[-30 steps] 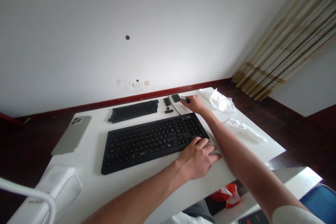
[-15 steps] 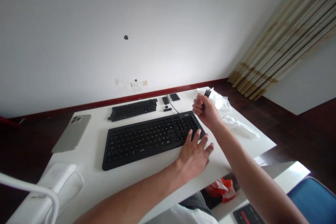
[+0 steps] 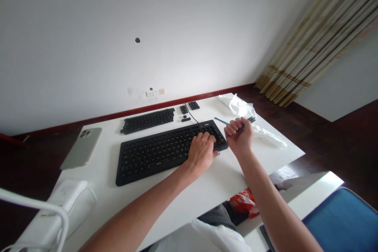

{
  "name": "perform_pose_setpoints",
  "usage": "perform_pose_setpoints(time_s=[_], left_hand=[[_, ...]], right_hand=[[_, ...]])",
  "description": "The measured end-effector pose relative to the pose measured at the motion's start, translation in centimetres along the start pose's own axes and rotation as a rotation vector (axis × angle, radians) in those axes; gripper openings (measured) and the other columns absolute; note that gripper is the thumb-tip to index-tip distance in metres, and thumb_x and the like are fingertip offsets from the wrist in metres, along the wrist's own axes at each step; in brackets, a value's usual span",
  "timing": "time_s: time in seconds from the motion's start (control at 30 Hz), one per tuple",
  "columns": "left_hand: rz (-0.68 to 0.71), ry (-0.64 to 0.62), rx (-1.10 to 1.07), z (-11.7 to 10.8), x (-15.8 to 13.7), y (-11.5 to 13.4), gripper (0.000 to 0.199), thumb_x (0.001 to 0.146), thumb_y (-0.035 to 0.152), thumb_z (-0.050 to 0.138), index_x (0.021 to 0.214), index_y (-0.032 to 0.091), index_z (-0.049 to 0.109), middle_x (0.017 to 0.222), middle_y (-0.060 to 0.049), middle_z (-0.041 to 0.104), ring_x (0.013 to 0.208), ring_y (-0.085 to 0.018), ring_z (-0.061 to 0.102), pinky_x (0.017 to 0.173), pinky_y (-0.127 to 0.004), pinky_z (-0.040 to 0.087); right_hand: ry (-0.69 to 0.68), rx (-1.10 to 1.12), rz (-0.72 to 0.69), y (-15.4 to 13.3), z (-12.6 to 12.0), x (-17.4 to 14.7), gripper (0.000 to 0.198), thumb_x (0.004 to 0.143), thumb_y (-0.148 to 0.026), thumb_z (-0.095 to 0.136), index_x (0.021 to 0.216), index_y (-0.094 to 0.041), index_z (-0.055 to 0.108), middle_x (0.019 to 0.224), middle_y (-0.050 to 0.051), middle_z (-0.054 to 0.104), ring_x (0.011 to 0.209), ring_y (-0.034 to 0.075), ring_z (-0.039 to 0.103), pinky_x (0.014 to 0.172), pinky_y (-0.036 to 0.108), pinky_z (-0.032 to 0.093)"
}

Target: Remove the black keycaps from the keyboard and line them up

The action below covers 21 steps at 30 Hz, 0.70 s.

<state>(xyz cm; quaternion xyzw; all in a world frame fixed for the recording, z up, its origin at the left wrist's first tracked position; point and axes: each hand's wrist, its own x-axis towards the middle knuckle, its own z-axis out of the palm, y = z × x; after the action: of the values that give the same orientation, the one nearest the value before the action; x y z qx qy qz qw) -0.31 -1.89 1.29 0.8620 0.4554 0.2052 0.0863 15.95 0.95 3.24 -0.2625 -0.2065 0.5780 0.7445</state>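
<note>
A black keyboard [image 3: 153, 153] lies slantwise on the white table, its key positions showing small pale marks. My left hand [image 3: 202, 150] rests over its right part, fingers bent down onto the keys and thumb apart near the front edge. My right hand [image 3: 240, 136] is closed in a fist just beyond the keyboard's right end. A dark, slim, brush-like tool [image 3: 251, 119] sticks out of that fist; most of it is hidden. By the right fingers, a thin blue stick [image 3: 220, 120] shows on the table, its far end covered by the hand.
Behind the keyboard lie a block of black keycaps [image 3: 149, 120] and smaller keycap groups [image 3: 194, 105]. A phone [image 3: 82, 147] and a white power strip [image 3: 63, 201] are on the left. Crumpled white plastic [image 3: 239, 106] lies at right. A red bag [image 3: 243, 202] sits below the table edge.
My left hand has slid left and farther onto the keyboard. My right hand has come down and to the right with the dark tool, uncovering the blue stick.
</note>
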Motion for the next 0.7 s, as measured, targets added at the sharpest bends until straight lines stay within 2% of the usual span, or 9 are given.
perform_pose_setpoints(time_s=[0.23,0.37,0.53,0.7], left_hand=[[-0.025,0.017,-0.026,0.6,-0.2,0.3,0.033,0.088,0.035,0.087,0.108,0.019,0.066,0.108,-0.005,0.065,0.102,-0.027,0.06,0.089,-0.043,0.048],[-0.025,0.028,-0.002,0.7,-0.3,0.3,0.034,0.085,0.033,0.089,0.103,0.018,0.065,0.106,-0.006,0.064,0.102,-0.028,0.059,0.089,-0.043,0.048],[-0.017,0.053,-0.022,0.7,-0.3,0.2,0.033,0.085,0.033,0.088,0.103,0.019,0.065,0.103,-0.005,0.064,0.101,-0.027,0.059,0.088,-0.042,0.049],[-0.005,0.073,-0.005,0.8,-0.2,-0.1,0.034,0.086,0.04,0.087,0.099,0.018,0.065,0.102,-0.008,0.064,0.1,-0.029,0.058,0.088,-0.043,0.05]], right_hand=[[-0.143,-0.164,0.075,1.1,0.4,-0.7,0.044,0.086,-0.034,0.073,0.064,-0.022,0.037,0.059,-0.007,0.031,0.049,0.007,0.03,0.042,0.018,0.037],[-0.174,-0.225,0.131,1.6,0.5,-0.6,0.045,0.085,-0.031,0.073,0.062,-0.022,0.036,0.056,-0.008,0.03,0.046,0.006,0.024,0.037,0.016,0.031],[-0.187,-0.152,0.247,1.1,-0.1,0.3,0.049,0.086,-0.035,0.074,0.063,-0.022,0.032,0.052,-0.01,0.028,0.042,0.005,0.017,0.032,0.015,0.026],[-0.362,-0.179,0.442,1.2,-0.6,0.5,0.054,0.087,-0.045,0.076,0.064,-0.023,0.032,0.047,-0.01,0.034,0.037,0.005,0.02,0.03,0.015,0.028]])
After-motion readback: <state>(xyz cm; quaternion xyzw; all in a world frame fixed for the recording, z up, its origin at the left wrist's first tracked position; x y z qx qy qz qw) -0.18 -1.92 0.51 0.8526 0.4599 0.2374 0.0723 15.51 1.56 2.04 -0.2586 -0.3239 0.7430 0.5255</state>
